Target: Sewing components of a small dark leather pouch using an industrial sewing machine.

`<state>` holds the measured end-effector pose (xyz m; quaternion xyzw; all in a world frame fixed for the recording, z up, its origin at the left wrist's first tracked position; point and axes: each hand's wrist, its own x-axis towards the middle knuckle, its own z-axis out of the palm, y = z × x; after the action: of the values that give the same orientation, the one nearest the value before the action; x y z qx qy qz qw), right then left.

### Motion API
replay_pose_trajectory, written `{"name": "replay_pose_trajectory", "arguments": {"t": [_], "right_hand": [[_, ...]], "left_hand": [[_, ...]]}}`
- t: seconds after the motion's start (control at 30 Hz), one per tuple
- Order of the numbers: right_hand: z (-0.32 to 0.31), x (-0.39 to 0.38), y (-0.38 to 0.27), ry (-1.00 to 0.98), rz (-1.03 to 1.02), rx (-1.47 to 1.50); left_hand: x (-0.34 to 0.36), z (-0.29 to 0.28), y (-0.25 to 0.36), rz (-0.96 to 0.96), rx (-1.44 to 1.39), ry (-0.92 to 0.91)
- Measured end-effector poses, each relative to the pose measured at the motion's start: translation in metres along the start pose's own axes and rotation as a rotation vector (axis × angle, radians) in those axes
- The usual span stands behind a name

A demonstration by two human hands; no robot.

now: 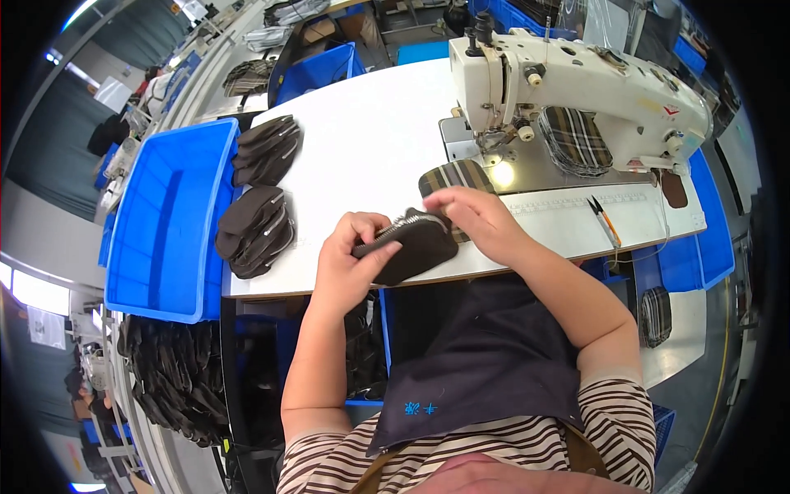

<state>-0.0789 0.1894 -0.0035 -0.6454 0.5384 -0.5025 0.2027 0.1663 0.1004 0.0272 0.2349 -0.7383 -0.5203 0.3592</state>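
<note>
A dark brown pouch (418, 253) with a metal zipper along its upper edge is held over the table's front edge. My left hand (352, 253) grips its left end, thumb on the near face and fingers behind. Beside the pouch's right end is my right hand (485, 229), fingers stretched out to the left; whether they touch the pouch is unclear. Just beyond this hand lies a striped brown fabric piece (461, 174), partly covered by the hand and pouch. A white sewing machine (568, 74) stands past it, its needle area lit.
Two stacks of dark pouches (267, 148) line the table's left side, beside a blue bin (164, 222). Striped pieces (576, 140) are piled under the machine arm. An orange-handled pointed tool (606, 222) lies near a ruler strip (576, 203). Dark pieces (177, 370) hang at lower left.
</note>
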Motion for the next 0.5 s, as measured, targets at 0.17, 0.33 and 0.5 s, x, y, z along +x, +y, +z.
{"name": "replay_pose_trajectory", "arguments": {"t": [0.17,0.33,0.5], "right_hand": [[0.006,-0.022,-0.051,-0.132,0.124,0.225],[0.022,-0.07,-0.044,-0.059,0.015,0.118],[0.028,-0.095,-0.036,-0.128,0.357,0.413]], "left_hand": [[-0.019,0.018,0.014,-0.053,-0.055,-0.159],[-0.037,0.037,-0.028,-0.151,-0.213,-0.423],[-0.056,0.052,-0.026,-0.245,-0.035,-0.351]]}}
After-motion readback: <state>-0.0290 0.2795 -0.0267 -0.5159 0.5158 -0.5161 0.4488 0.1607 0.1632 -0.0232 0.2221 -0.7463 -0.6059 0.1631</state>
